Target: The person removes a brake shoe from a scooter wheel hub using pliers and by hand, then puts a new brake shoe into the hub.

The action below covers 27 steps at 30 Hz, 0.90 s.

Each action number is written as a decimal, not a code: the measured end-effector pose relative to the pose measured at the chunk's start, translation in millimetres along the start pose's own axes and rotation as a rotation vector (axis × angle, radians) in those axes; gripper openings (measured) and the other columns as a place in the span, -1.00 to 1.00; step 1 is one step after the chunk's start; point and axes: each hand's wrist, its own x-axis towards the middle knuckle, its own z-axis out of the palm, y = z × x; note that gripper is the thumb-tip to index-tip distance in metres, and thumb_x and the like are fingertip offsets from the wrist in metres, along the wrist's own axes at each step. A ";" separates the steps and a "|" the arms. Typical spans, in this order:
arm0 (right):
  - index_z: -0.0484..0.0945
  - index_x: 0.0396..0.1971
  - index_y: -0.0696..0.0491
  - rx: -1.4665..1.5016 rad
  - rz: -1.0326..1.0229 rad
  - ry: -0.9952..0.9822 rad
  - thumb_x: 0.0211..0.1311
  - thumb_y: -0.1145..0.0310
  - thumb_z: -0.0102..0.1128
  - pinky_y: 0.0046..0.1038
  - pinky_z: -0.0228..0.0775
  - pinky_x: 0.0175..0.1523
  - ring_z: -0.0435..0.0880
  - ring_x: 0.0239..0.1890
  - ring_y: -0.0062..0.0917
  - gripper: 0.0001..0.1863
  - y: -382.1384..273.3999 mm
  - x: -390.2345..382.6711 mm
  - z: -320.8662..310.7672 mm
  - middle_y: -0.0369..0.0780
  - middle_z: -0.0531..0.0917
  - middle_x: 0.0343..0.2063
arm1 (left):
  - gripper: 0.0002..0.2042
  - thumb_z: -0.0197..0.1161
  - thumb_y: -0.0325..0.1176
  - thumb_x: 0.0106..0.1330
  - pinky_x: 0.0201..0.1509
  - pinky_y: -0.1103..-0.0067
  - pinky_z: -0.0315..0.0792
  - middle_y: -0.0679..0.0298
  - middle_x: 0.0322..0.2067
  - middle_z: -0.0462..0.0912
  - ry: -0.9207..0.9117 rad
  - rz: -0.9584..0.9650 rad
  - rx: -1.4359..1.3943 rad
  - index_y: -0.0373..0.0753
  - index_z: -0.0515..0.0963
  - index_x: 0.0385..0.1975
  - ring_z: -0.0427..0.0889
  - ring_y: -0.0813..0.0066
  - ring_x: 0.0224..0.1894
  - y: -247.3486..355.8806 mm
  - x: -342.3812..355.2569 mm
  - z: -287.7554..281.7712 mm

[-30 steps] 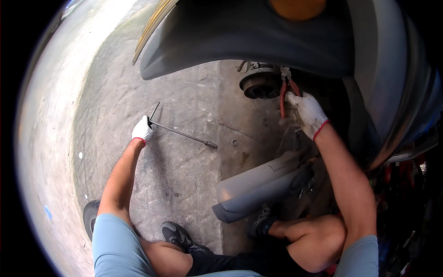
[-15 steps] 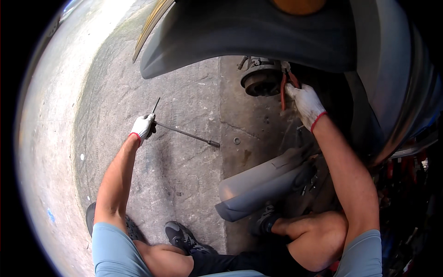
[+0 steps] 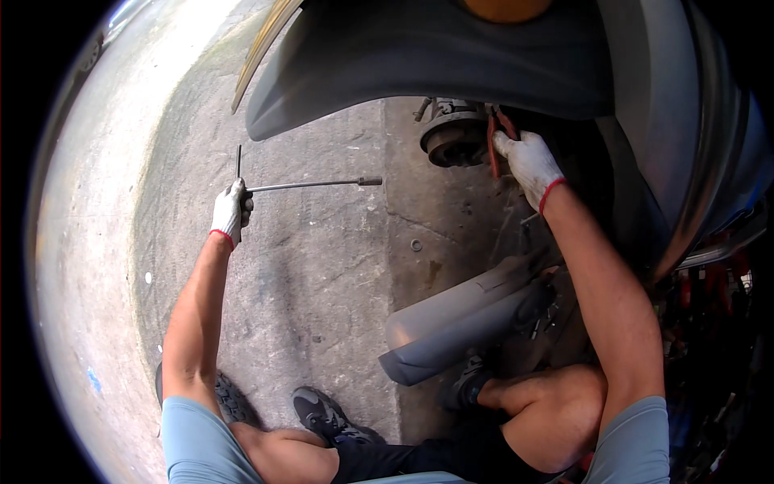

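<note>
My left hand, in a white knit glove with a red cuff, is closed around the handle of a T-handle socket wrench. The wrench's long shaft points right over the concrete, its socket at the far end; part of the handle sticks up past my fingers. My right hand, gloved alike, grips red-handled pliers. Their jaws reach up beside a round dark metal hub under the dark fender. The fender's edge and shadow partly hide the jaws, so I cannot tell what they touch.
A long grey curved cover lies in front of my right knee. A small metal ring rests on the concrete floor. Curved bodywork rises at the right, close to my right arm. Dark clutter fills the lower right.
My left hand has moved slightly left and up, and the wrench has swung from slanting down to nearly level. My right hand and the pliers have shifted slightly up and left.
</note>
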 end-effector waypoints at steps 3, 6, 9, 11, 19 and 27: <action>0.48 -0.05 0.20 -0.096 0.022 -0.030 0.26 0.26 0.08 -0.43 0.29 0.01 0.50 -0.11 -0.48 -0.63 1.9 4.9 -4.4 -0.16 0.58 -0.20 | -0.68 -0.01 -0.01 0.38 -0.72 0.76 0.08 0.47 -0.69 0.38 0.021 0.018 -0.088 -0.10 0.39 -0.48 0.20 0.76 -0.76 19.0 -5.7 8.7; 0.52 -0.19 0.25 -0.111 -0.082 0.009 0.19 0.25 0.13 -0.41 0.33 -0.17 0.55 -0.27 -0.44 -0.65 8.4 8.9 -2.8 -0.14 0.60 -0.33 | -0.67 -0.01 0.00 0.38 -0.72 0.76 0.08 0.47 -0.68 0.39 0.056 0.101 -0.231 -0.13 0.41 -0.45 0.19 0.76 -0.77 35.4 -5.2 7.0; 0.52 -0.20 0.24 -0.118 0.010 -0.025 0.18 0.26 0.14 -0.38 0.34 -0.16 0.56 -0.31 -0.41 -0.66 4.1 7.1 -6.5 -0.14 0.60 -0.33 | -0.68 0.00 -0.01 0.38 -0.72 0.76 0.08 0.47 -0.67 0.40 0.061 0.113 -0.304 -0.14 0.42 -0.44 0.19 0.76 -0.77 50.6 -6.7 13.3; 0.52 -0.28 0.09 -0.078 0.150 -0.112 0.27 0.27 0.04 -0.45 0.41 -0.42 0.52 -0.53 -0.56 -0.79 1.5 8.6 -8.7 -0.28 0.57 -0.47 | -0.68 0.00 -0.02 0.39 -0.73 0.76 0.08 0.46 -0.67 0.40 0.065 0.124 -0.336 -0.15 0.42 -0.44 0.19 0.76 -0.77 61.2 -8.8 17.7; 0.47 -0.37 0.00 0.321 0.342 -0.226 0.33 0.31 -0.06 -0.53 0.22 -0.59 0.42 -0.66 -0.62 -0.85 -15.8 -11.2 2.3 -0.35 0.48 -0.61 | -0.69 -0.01 -0.03 0.40 -0.75 0.74 0.05 0.43 -0.67 0.40 -0.040 0.197 -0.466 -0.16 0.39 -0.42 0.18 0.74 -0.79 82.9 -22.6 48.5; 0.30 -0.52 -0.08 0.196 0.367 -0.215 0.36 0.27 -0.11 -0.61 -0.05 -0.64 0.13 -0.74 -0.74 -0.79 -12.7 -7.7 4.0 -0.44 0.25 -0.70 | -0.73 -0.06 -0.08 0.42 -0.74 0.75 0.06 0.43 -0.65 0.39 -0.087 0.249 -0.475 -0.13 0.41 -0.35 0.19 0.75 -0.77 95.7 -33.2 76.5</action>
